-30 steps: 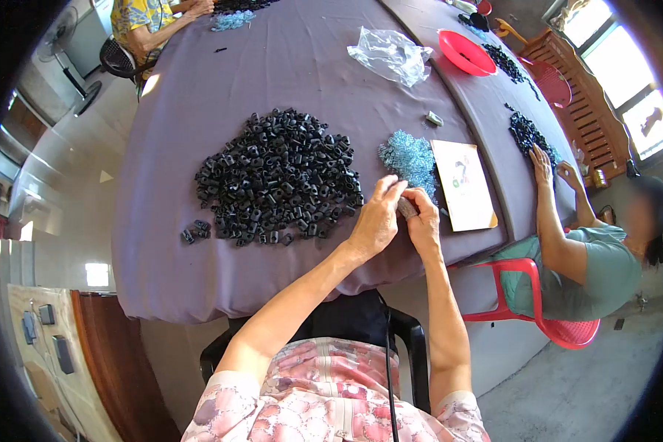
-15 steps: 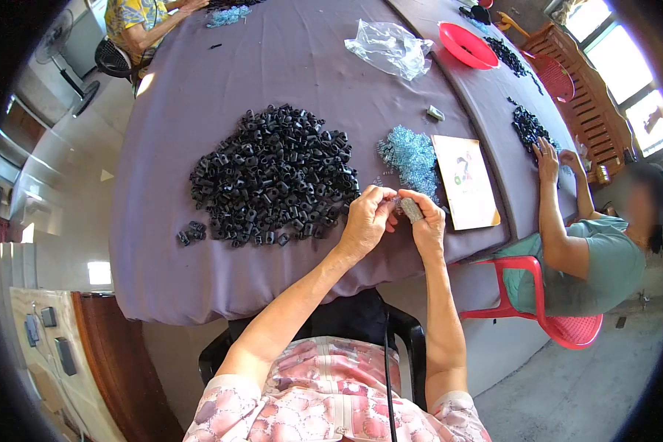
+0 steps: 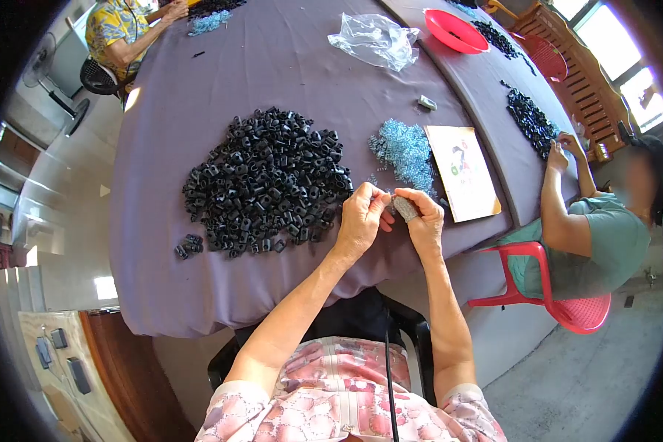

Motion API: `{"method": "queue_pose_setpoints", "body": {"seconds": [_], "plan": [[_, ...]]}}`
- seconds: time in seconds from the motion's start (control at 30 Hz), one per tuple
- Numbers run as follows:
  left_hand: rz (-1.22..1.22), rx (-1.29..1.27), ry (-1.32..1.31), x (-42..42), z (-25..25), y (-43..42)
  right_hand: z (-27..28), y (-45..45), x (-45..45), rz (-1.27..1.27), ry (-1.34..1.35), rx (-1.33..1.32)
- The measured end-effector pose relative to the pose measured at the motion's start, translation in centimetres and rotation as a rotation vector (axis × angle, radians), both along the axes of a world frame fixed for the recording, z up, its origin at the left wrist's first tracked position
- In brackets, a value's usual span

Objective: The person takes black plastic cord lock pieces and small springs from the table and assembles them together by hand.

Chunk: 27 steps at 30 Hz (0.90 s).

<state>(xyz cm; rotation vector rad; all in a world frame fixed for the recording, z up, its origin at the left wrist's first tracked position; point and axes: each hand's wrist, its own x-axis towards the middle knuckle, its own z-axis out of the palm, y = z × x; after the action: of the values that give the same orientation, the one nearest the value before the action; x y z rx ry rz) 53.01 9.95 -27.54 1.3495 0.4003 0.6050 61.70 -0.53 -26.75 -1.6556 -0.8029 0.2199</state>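
Note:
My left hand is closed in a pinch, its fingertips close to those of my right hand; what it holds is too small to make out. Wrapped around a small grey, textured piece is my right hand, thumb on top. Both hands are over the near edge of the table. A big pile of black plastic parts lies left of them. Just beyond them is a heap of small light-blue pieces, beside a booklet with a coloured picture.
The purple-grey cloth covers the table. Farther back lie a clear plastic bag, a red basin and a small pale object. A person in green sits right, near black parts; another person in yellow sits far left.
My hands have drawn slightly apart from their earlier touching position, uncovering the grey piece. The whole view has shifted a little. The person in green has brought both hands together off the black parts.

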Motion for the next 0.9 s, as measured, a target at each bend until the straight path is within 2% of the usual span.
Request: {"method": "queue_pose_setpoints", "body": {"seconds": [0.13,0.23,0.33,0.4,0.5,0.6,0.7,0.83,0.9], "plan": [[-0.043,-0.061,0.021,0.1,0.0,0.3,-0.4,0.0,-0.1,0.006,0.035,0.036],[-0.073,-0.089,0.025,-0.1,0.2,0.4,0.3,0.0,-0.8,0.035,0.241,0.108],[-0.094,-0.061,0.044,-0.2,0.2,0.4,0.2,-0.2,-0.9,0.028,0.29,0.128],[-0.108,-0.045,0.066,-0.3,0.3,0.5,0.6,-0.2,-1.1,0.03,0.3,0.123],[-0.016,-0.136,-0.052,-0.3,1.0,0.0,0.4,-0.4,-0.8,0.04,0.312,0.094],[-0.17,-0.183,-0.116,-0.4,0.0,0.2,0.1,-0.6,-0.3,0.056,0.336,0.115],[-0.153,-0.009,-0.11,-0.4,-0.6,0.3,0.4,-0.5,-0.5,0.046,0.318,0.079],[-0.16,-0.064,-0.002,-0.8,0.2,0.5,0.7,-0.3,-0.9,0.026,0.27,0.036],[-0.121,-0.051,0.004,-0.9,0.5,0.3,0.5,-0.4,-0.8,0.032,0.353,0.126]]}}
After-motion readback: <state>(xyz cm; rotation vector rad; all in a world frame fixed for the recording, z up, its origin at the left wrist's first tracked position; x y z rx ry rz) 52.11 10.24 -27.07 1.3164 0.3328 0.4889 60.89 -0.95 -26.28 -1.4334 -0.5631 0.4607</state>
